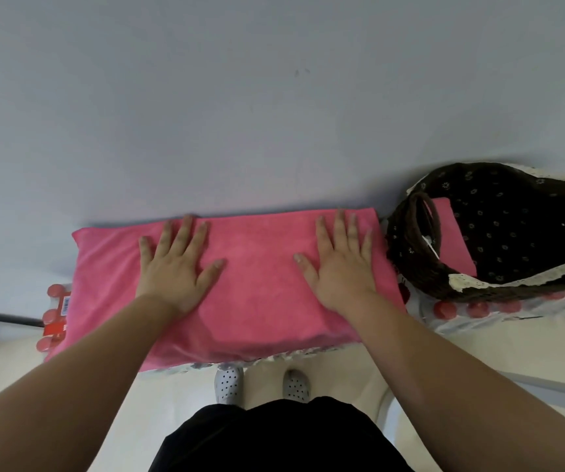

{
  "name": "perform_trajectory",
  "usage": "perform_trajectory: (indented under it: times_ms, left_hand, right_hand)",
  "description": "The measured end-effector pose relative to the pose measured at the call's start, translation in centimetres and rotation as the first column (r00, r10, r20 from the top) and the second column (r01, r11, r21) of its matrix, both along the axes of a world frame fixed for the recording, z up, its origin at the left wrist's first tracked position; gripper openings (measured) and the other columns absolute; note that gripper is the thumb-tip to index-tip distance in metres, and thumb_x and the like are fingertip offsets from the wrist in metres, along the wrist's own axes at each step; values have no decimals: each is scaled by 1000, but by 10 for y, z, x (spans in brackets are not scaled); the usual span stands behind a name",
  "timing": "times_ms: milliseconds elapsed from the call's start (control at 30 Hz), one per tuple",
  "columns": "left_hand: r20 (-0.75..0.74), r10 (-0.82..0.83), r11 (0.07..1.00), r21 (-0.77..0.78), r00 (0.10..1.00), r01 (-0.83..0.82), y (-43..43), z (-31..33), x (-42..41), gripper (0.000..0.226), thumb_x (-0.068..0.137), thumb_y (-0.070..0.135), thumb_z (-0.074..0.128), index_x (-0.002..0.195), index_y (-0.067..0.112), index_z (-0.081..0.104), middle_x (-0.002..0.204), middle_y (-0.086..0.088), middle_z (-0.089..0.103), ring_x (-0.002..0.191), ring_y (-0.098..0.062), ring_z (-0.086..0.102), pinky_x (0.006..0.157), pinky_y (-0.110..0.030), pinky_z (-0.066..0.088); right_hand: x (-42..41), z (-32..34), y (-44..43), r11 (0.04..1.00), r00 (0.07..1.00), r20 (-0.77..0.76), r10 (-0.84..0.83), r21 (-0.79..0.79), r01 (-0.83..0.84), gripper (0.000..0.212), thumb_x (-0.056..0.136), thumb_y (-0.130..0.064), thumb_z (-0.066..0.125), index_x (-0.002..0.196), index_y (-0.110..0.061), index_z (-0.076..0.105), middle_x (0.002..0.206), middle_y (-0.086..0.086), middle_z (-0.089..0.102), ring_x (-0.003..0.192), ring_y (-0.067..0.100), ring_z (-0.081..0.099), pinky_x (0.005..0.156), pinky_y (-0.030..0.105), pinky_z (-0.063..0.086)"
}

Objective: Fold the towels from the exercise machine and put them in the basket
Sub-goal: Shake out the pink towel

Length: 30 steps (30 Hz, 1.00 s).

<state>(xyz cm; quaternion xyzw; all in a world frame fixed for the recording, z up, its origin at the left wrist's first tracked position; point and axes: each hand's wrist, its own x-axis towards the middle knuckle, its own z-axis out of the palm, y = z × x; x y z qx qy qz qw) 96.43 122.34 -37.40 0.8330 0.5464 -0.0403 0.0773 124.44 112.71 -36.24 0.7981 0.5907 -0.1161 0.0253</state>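
Two bare forearms reach forward from the near edge, one on each side of the body, and both hands lie palm-down on a pink towel (pixel 257 291). At the far left, red-capped bottles (pixel 53 313) in clear wrap peek out from under the towel's left end.

The left hand (pixel 175 267) sits flat on the left half of the towel, wrist straight. Its fingers (pixel 183 233) are stretched out and spread, pointing far toward the wall (pixel 274 97), with the thumb splayed to the right. It grips nothing and only presses on the cloth.

The towel lies as a long strip running left to right, its far edge against the wall and its near edge toward the person's white shoes (pixel 228 383).

The right hand (pixel 339 264) mirrors the other on the right half. Its fingers (pixel 340 226) are straight and fanned, tips close to the far edge, thumb out to the left, pressing flat and holding nothing.

Just beside the towel's right end stands a dark woven basket (pixel 512 291) with a lace-trimmed lining, resting on more red-capped bottles. Inside it, near its left wall and partly behind the handle (pixel 426 202), lies a second towel (pixel 454 240), pink and folded.
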Motion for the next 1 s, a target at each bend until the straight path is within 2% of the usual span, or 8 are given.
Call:
perform_trajectory:
  times_ms: [133,267,400,567,667,767,900,1000]
  left_hand:
    - [53,80,997,14,995,-81,-21,10,-7,80,88,76,5,157,35,8,166,2,7,153,-27,1,119,-61,1]
    - [71,263,965,-5,962,-263,-45,14,-36,74,90,67,12,157,34,17,166,-4,13,153,-31,4,119,-61,1]
    - [112,510,858,-1,853,-514,-73,19,-73,73,89,63,22,154,30,28,162,-11,23,150,-37,14,118,-61,12]
    - [200,692,722,-162,694,-673,-96,25,-119,69,93,52,42,154,23,26,153,-14,39,137,-38,39,111,-54,34]
    - [344,791,612,-413,507,-674,-101,33,-136,55,97,43,50,148,26,36,139,0,50,115,-24,54,94,-38,45]
    - [394,863,501,-595,316,-628,-99,37,-148,25,98,45,51,115,28,57,120,-3,62,95,-17,60,75,-32,51]
    - [418,876,467,-609,241,-640,-82,32,-175,40,75,62,63,88,26,74,96,2,72,91,-22,67,84,-44,57]
    - [425,888,452,-731,177,-510,-65,29,-186,30,75,43,76,79,14,72,90,-7,74,83,-24,66,80,-46,56]
  right_hand:
    - [12,-6,-5,998,1000,-18,-8,-61,7,90,84,-78,-1,157,-27,-11,164,10,-20,150,32,-22,120,59,-7]
    - [11,2,0,999,999,28,-23,-38,24,97,81,-78,-5,159,-20,-4,165,20,-9,151,38,-13,120,60,-5]
    - [-35,17,8,949,954,-37,299,114,-293,87,90,-76,10,159,-23,6,166,16,-4,152,35,-12,119,59,-10]
    - [-113,27,30,852,839,-149,523,88,-516,81,92,-74,10,158,-30,-5,164,8,-20,150,31,-24,118,58,-14]
    - [-155,26,36,789,773,-173,610,50,-612,79,93,-73,12,158,-32,-2,165,4,-21,149,30,-26,118,60,-13]
    - [-182,20,39,753,739,-188,647,11,-658,74,94,-72,13,157,-38,-3,165,-1,-20,149,28,-26,117,60,-16]
    - [-190,6,43,782,779,-141,611,-42,-621,72,93,-73,8,157,-40,-4,167,-2,-12,152,24,-17,119,57,-13]
    - [-196,7,46,841,839,-149,524,-63,-537,78,88,-74,3,157,-38,5,168,-2,2,154,20,-5,122,51,-9]
